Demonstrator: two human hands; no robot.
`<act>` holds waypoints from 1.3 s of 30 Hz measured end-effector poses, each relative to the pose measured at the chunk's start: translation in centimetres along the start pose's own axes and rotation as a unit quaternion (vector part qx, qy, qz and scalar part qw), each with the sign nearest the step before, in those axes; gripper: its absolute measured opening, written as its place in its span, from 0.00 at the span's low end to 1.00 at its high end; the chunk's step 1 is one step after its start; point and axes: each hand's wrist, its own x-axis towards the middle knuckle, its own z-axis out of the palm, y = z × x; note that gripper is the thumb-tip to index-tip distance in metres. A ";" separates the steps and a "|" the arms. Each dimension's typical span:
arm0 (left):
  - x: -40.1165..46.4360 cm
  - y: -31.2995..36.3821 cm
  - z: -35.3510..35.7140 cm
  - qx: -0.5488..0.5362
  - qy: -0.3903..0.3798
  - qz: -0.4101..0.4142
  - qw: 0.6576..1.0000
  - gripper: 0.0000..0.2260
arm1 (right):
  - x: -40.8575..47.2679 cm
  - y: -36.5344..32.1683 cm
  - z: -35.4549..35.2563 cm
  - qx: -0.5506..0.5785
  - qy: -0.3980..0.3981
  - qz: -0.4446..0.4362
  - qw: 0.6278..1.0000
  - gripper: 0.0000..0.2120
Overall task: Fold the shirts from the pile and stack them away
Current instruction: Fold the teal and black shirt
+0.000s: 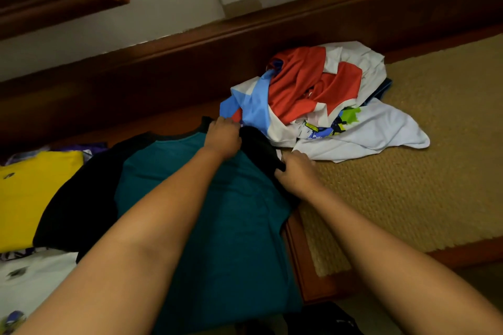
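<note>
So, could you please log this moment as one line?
step: folding | left hand: grips teal shirt shoulder | right hand: grips its black sleeve | pile: unfolded

Both forearms bare, no sleeves or jewellery visible.

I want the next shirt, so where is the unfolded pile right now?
The crumpled red, white and blue shirt pile sits on the woven mat, beyond the right hand.
</note>
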 end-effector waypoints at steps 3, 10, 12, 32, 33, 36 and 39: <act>-0.7 -0.6 -1.5 -0.079 0.022 0.014 0.997 0.09 | -0.5 -0.2 -2.2 0.177 -0.050 0.043 0.982 0.08; -0.8 -1.4 -5.2 -0.133 0.111 0.001 0.985 0.11 | -2.8 0.4 -6.9 0.297 0.068 -0.036 0.952 0.12; -0.7 -0.8 -5.5 -0.146 0.116 0.001 0.982 0.14 | -3.6 1.5 -7.4 0.268 0.180 -0.058 0.945 0.15; -3.9 -2.4 6.3 -0.102 -0.041 -0.151 0.982 0.26 | 2.5 7.6 -6.5 0.138 0.235 -0.046 0.961 0.09; -3.3 -2.7 6.2 -0.102 -0.051 -0.147 0.983 0.27 | 3.2 7.3 -7.8 0.145 0.235 -0.063 0.959 0.10; -1.5 -3.8 5.5 -0.117 -0.057 -0.170 0.977 0.32 | 5.2 6.9 -11.0 0.145 0.224 -0.054 0.962 0.12; -0.3 -4.7 4.7 -0.173 -0.016 -0.193 0.966 0.35 | 6.2 8.1 -11.9 0.125 0.176 -0.042 0.976 0.15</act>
